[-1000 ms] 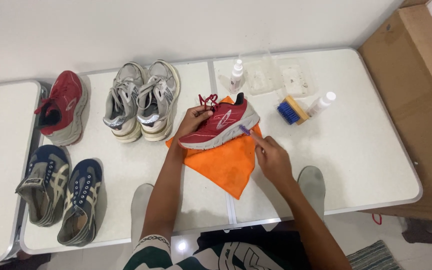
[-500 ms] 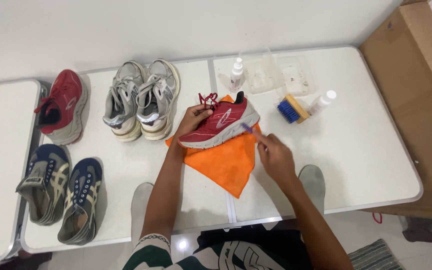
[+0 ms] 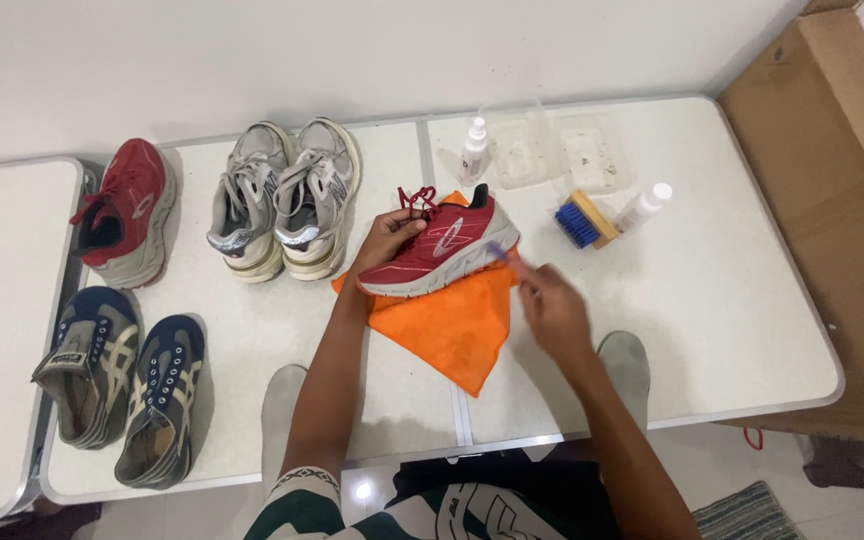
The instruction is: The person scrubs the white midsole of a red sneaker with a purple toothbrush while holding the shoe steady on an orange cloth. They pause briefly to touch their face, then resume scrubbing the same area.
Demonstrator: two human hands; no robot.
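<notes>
A red sneaker (image 3: 444,246) lies on its side on an orange cloth (image 3: 449,326) in the middle of the white table (image 3: 712,300). My left hand (image 3: 387,237) grips the shoe at its laced top. My right hand (image 3: 550,305) is at the shoe's heel end, blurred, holding a thin small brush (image 3: 498,251) whose tip touches the sole edge.
A grey sneaker pair (image 3: 282,198) stands to the left, a single red sneaker (image 3: 124,214) further left, and a navy pair (image 3: 120,378) at the front left. Behind the shoe are a spray bottle (image 3: 473,150), clear trays (image 3: 554,152), a blue-bristled brush (image 3: 584,220) and a white bottle (image 3: 644,207). A cardboard box (image 3: 832,150) is to the right.
My right hand has shifted slightly along the heel end of the shoe with the small brush and is now motion-blurred. My left hand keeps its hold on the shoe.
</notes>
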